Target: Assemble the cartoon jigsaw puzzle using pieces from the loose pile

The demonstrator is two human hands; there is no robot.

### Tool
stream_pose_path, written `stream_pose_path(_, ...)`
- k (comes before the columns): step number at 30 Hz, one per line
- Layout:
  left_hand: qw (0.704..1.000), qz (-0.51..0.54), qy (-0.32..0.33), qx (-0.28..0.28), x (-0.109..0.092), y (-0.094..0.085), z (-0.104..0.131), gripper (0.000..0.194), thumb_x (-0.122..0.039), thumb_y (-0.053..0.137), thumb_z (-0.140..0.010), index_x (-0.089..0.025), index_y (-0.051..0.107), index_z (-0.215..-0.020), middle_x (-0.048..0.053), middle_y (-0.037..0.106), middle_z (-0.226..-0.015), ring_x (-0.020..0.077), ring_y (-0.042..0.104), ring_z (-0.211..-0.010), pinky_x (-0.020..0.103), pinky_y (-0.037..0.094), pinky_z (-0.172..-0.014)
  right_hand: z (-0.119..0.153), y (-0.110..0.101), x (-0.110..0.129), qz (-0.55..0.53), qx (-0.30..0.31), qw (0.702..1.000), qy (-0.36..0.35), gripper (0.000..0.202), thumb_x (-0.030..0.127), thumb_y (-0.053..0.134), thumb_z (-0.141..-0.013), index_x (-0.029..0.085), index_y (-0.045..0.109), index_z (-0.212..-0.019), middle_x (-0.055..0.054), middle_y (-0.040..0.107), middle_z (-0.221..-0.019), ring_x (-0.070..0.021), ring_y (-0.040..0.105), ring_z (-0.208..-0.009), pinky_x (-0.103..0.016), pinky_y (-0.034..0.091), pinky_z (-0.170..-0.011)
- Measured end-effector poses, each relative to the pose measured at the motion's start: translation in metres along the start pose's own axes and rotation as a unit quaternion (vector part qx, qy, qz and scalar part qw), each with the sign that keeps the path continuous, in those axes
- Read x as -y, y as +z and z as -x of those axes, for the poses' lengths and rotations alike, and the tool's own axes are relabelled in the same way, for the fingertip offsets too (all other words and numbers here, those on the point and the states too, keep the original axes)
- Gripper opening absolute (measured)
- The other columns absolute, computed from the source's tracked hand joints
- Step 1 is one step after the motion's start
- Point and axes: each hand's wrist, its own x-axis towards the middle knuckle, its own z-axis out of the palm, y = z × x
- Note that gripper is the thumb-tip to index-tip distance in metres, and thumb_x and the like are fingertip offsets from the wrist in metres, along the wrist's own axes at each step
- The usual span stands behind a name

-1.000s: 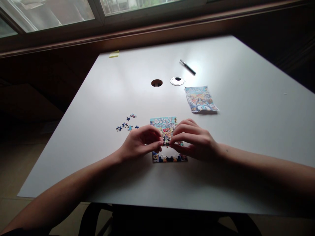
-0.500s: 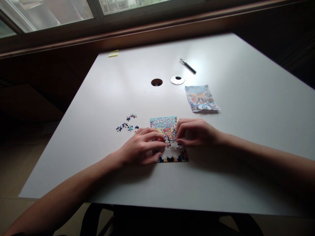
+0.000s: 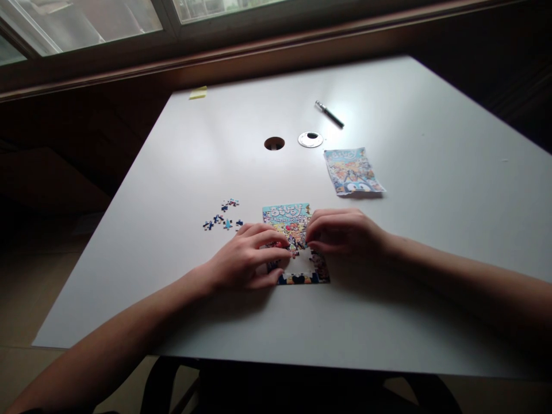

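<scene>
A small jigsaw puzzle with a light-blue top lies on the white table in front of me. A pale gap shows in its lower middle. My left hand rests over the puzzle's left side, fingers apart, the fingertips on its picture. On the right edge, just above the gap, my right hand has thumb and fingers pinched together on a puzzle piece, mostly hidden by the fingertips. Several loose puzzle pieces lie left of the puzzle, beyond my left hand.
A creased paper with a matching picture lies behind my right hand. Farther back are a pen, a round cover and a hole in the table. Yellow tape marks the far left corner.
My right hand's fingertips have shifted slightly left and up, and the piece's edge has come down into line with the puzzle. My left hand stays in place.
</scene>
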Motion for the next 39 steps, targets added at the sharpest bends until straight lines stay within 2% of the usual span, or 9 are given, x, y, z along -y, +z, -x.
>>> stream_pose_path(6, 1.000, -0.003, -0.001, 0.003, -0.0006, -0.0012, -0.0005, 0.025, -0.025, 0.060, -0.085, -0.026, 0.066, -0.110, 0.004, 0.065, -0.120, 0.0227, 0.054, -0.115, 0.039, 0.041, -0.099, 0.0023, 0.0007, -0.0032, -0.018, 0.032, 0.999, -0.013, 0.006, 0.014, 0.065, -0.084, 0.017, 0.068, -0.089, -0.005, 0.068, -0.083, -0.0122, 0.061, -0.070, -0.023, 0.050, -0.064)
stream_pose_path(13, 1.000, -0.009, -0.001, 0.008, -0.0016, -0.0005, -0.0010, 0.026, -0.026, 0.059, -0.087, -0.025, 0.064, -0.112, 0.004, 0.064, -0.120, 0.0222, 0.053, -0.116, 0.038, 0.040, -0.100, 0.0026, 0.0010, -0.0053, -0.012, 0.034, 0.999, -0.003, 0.004, 0.012, 0.065, -0.082, 0.016, 0.067, -0.084, -0.004, 0.064, -0.078, -0.0110, 0.056, -0.067, -0.022, 0.046, -0.060)
stream_pose_path(20, 0.998, -0.044, 0.007, 0.049, -0.0017, -0.0013, -0.0021, 0.044, -0.044, 0.060, -0.087, -0.029, 0.057, -0.128, 0.006, 0.058, -0.127, 0.0280, 0.047, -0.119, 0.042, 0.038, -0.097, 0.0022, 0.0015, -0.0045, 0.009, 0.050, 0.999, -0.005, 0.007, 0.008, 0.064, -0.078, 0.015, 0.064, -0.079, -0.002, 0.058, -0.073, -0.0095, 0.049, -0.063, -0.021, 0.040, -0.057)
stream_pose_path(26, 0.997, -0.048, 0.010, 0.054, -0.0016, -0.0016, -0.0024, 0.042, -0.044, 0.057, -0.089, -0.028, 0.057, -0.128, 0.007, 0.057, -0.127, 0.0283, 0.045, -0.120, 0.044, 0.037, -0.100, 0.0005, 0.0037, -0.0040, 0.044, 0.068, 0.996, -0.043, 0.009, 0.009, 0.061, -0.081, 0.017, 0.061, -0.077, 0.000, 0.056, -0.068, -0.0119, 0.048, -0.067, -0.027, 0.040, -0.069)
stream_pose_path(32, 0.997, -0.052, 0.005, 0.057, -0.0019, -0.0014, -0.0030, 0.042, -0.045, 0.056, -0.089, -0.029, 0.057, -0.127, 0.007, 0.057, -0.127, 0.0282, 0.045, -0.120, 0.044, 0.036, -0.099, -0.0031, -0.0023, 0.0030, 0.010, 0.045, 0.999, 0.014, 0.006, 0.011, 0.059, -0.084, 0.015, 0.064, -0.085, -0.003, 0.058, -0.074, -0.0114, 0.049, -0.065, -0.023, 0.039, -0.059)
stream_pose_path(39, 0.997, -0.049, 0.002, 0.066, -0.0013, -0.0018, -0.0022, 0.044, -0.045, 0.059, -0.087, -0.028, 0.057, -0.128, 0.008, 0.055, -0.129, 0.0296, 0.043, -0.122, 0.045, 0.035, -0.102, -0.0029, 0.0040, -0.0005, 0.060, 0.034, 0.997, 0.020, 0.009, 0.009, 0.061, -0.083, 0.016, 0.064, -0.088, -0.004, 0.062, -0.082, -0.0140, 0.055, -0.076, -0.024, 0.043, -0.068)
